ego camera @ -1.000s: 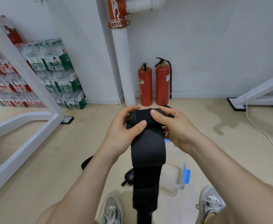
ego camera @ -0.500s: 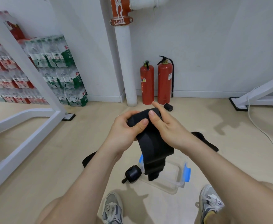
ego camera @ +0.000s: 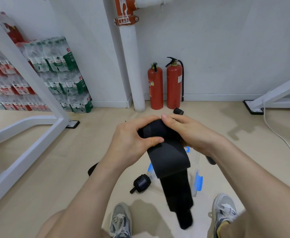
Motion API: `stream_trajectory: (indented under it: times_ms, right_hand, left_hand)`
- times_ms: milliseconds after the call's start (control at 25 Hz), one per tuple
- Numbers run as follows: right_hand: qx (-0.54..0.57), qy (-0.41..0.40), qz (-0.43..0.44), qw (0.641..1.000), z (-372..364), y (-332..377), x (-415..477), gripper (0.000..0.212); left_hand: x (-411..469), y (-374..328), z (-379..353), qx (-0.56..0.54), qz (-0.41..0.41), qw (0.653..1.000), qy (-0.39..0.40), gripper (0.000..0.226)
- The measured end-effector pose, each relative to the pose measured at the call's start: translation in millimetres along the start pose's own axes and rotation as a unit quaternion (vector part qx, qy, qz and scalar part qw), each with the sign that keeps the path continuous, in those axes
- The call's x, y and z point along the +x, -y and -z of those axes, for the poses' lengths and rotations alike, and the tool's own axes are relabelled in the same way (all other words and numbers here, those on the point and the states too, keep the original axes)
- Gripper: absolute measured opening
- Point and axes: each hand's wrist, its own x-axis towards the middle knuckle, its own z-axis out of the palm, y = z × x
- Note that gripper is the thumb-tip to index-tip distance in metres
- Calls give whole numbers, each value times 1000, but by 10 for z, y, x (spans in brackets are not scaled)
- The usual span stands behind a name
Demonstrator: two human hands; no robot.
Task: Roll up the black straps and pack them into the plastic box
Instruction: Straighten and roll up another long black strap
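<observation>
While the left hand point(ego camera: 132, 140) and the right hand point(ego camera: 192, 133) both grip the rolled end of a black strap point(ego camera: 168, 157) in the air, its loose tail hangs down in front of the box point(ego camera: 196, 166). The left hand curls round the roll, thumb pressed on its near face. The right hand holds the other side, fingers curved over the top. The clear box, with blue clips, stands on the floor point(ego camera: 72, 160) below the hands, partly hidden by the strap. A finished roll point(ego camera: 141, 183) lies just left of the box; whether they touch is unclear. Another small roll point(ego camera: 178, 111) lies near two red extinguishers point(ego camera: 174, 85) by the wall.
</observation>
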Motion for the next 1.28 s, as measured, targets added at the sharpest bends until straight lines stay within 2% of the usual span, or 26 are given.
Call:
stream_trajectory:
  times_ms: [80, 200, 280, 360, 440, 560, 640, 720, 760, 800, 840, 920, 1000, 1080, 1120, 1200, 1280]
  right_hand:
    - [58, -1, 4, 998, 2, -38, 24, 42]
    - [122, -13, 28, 992, -11, -105, 71, 48]
    - [119, 7, 26, 993, -2, -111, 77, 50]
    - [68, 51, -4, 996, 84, -86, 69, 50]
    - [-6, 119, -45, 992, 182, -25, 31, 49]
    - [-150, 203, -60, 966, 123, 32, 15, 30]
    - [-207, 155, -52, 965, 40, 36, 45, 20]
    - [-199, 82, -38, 976, 81, 49, 45, 28]
    - [-177, 59, -33, 982, 142, 69, 29, 34]
    - [-156, 43, -28, 986, 202, 90, 5, 38]
    - [-140, 31, -20, 989, 249, 103, -19, 42]
    - [-113, 9, -2, 994, 302, 110, -46, 46]
    - [-67, -15, 10, 998, 317, 112, -58, 35]
    - [-52, -41, 11, 998, 338, 116, -64, 24]
    - [-69, -76, 7, 995, 347, 91, -46, 20]
    - [-132, -190, 3, 973, 345, -22, 44, 14]
    - [-228, -285, 4, 931, 297, -163, 158, 12]
  left_hand:
    - [-2, 48, 9, 3, -12, 1000, 2, 55]
    - [-2, 42, 39, -155, 100, 981, 61, 42]
    - [3, 76, 75, -179, 125, 973, 73, 40]
    - [5, 70, 114, -160, 85, 981, 74, 29]
    - [-9, 46, 121, -153, 60, 981, 105, 31]
    - [-38, 1, 37, -86, 39, 982, 165, 41]
    - [-30, 2, -31, -92, 59, 985, 136, 54]
    - [-9, 38, 15, -191, 136, 971, 52, 65]
    - [-8, 66, 70, -227, 151, 961, 36, 61]
    - [-12, 82, 122, -232, 152, 959, 58, 53]
    - [-24, 104, 155, -214, 156, 959, 103, 45]
    - [-27, 171, 127, -111, 153, 966, 175, 34]
    - [-5, 250, 21, 55, 128, 976, 165, 28]
    - [4, 255, -81, 179, 70, 976, 104, 23]
    - [0, 219, -120, 189, 35, 978, 80, 22]
    - [-32, 133, -196, 170, -12, 982, 79, 28]
    - [-80, 50, -256, 182, 3, 976, 122, 35]
